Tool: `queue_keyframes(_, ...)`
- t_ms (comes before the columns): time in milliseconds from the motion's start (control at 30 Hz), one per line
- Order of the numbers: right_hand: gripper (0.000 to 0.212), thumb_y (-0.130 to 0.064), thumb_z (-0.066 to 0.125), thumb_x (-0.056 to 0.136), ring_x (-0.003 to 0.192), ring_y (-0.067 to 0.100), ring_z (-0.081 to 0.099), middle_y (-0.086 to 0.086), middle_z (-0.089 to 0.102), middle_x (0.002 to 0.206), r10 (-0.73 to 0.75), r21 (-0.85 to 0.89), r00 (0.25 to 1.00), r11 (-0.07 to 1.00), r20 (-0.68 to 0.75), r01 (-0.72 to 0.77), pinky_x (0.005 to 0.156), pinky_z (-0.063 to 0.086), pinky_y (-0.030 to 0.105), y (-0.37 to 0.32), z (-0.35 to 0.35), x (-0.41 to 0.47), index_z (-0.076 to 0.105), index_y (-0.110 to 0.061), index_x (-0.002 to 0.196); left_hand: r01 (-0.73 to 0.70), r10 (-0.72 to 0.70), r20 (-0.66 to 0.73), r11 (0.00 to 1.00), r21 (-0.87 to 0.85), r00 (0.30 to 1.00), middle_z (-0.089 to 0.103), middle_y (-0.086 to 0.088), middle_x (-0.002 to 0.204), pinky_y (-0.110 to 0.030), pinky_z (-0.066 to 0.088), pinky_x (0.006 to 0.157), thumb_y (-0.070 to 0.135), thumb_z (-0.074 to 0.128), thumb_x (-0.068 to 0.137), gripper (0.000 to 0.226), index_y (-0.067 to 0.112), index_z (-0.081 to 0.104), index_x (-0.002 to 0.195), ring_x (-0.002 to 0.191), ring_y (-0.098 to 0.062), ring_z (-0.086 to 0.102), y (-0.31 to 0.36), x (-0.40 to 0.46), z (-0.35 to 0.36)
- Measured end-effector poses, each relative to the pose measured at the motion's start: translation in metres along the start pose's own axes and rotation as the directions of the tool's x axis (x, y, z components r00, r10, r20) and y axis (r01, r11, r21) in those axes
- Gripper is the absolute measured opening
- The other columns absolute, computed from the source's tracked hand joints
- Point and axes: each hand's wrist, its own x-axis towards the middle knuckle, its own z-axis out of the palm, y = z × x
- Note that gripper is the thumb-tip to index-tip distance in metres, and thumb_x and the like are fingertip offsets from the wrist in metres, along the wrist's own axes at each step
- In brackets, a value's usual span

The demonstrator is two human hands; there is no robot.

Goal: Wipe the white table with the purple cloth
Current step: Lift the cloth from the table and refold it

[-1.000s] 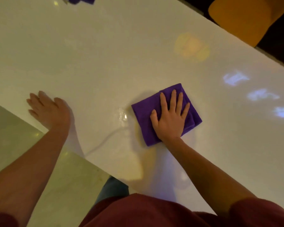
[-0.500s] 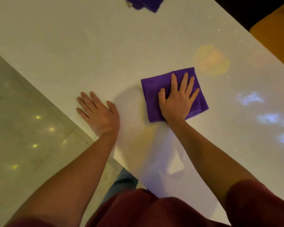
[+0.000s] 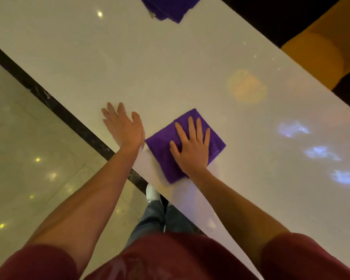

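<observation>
A folded purple cloth (image 3: 162,147) lies flat on the glossy white table (image 3: 129,63), close to its near edge. My right hand (image 3: 191,147) presses down on the cloth with its fingers spread, covering the cloth's middle. My left hand (image 3: 123,126) rests flat on the bare table just left of the cloth, fingers apart, holding nothing. Its wrist almost touches the cloth's left corner.
A second purple cloth (image 3: 170,8) lies at the table's far end. An orange chair (image 3: 323,45) stands beyond the table's right edge. A dark strip (image 3: 49,98) in the pale tiled floor runs along the table's left edge. My legs and a white shoe (image 3: 152,193) show below.
My right hand has slid the cloth back toward the table's near edge. My left hand has shifted along the table and sits closer to the cloth. The view has moved along the table.
</observation>
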Motion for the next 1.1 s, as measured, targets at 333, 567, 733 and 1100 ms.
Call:
queue_keyframes(333,0.086,-0.059,0.073,0.091,0.150,0.039,0.041,0.016,0.030,0.171,0.434,0.212,0.901,0.878,0.024,-0.428,0.119,0.041,0.052,0.063,-0.033,-0.135,0.040,-0.022,0.161,0.185,0.122,0.639,0.901,-0.392,0.760,0.064,0.002,0.130,-0.026,0.047,0.089,0.030,0.064,0.097,0.049,0.024,0.053,0.144,0.107,-0.013,0.063,0.024,-0.184,0.019)
queue_keyframes(567,0.047,-0.041,0.082,0.086,0.092,0.012,0.065,0.000,0.070,0.113,0.478,0.532,0.764,0.548,0.434,-0.645,0.075,0.051,0.025,0.048,-0.061,-0.107,0.061,-0.024,0.124,0.035,0.264,0.731,0.930,-0.366,0.629,0.069,0.011,0.097,-0.019,0.049,0.071,0.040,0.073,0.093,0.039,0.022,0.065,0.127,0.084,-0.007,0.066,0.005,-0.163,-0.007)
queue_keyframes(733,0.051,-0.044,0.086,0.072,0.095,0.014,0.076,-0.004,0.079,0.107,0.324,0.817,0.843,0.257,0.430,-0.516,0.077,0.062,0.031,-0.031,-0.094,-0.061,0.071,-0.026,0.116,0.132,0.314,0.597,0.800,-0.585,0.739,0.074,0.007,0.105,-0.032,0.061,0.086,0.044,0.080,0.088,0.025,0.031,0.069,0.106,0.096,-0.012,0.072,-0.010,-0.105,-0.063)
queue_keyframes(1100,0.060,-0.048,0.092,0.074,0.102,0.008,0.073,-0.018,0.075,0.112,-0.036,0.835,0.984,0.536,0.176,-0.129,0.082,0.065,0.029,-0.249,-0.158,0.086,0.064,-0.036,0.126,-0.045,0.441,0.359,0.680,-0.732,0.823,0.077,-0.005,0.096,-0.037,0.059,0.083,0.024,0.076,0.094,0.012,0.016,0.073,0.103,0.093,-0.021,0.072,-0.071,0.120,-0.272)
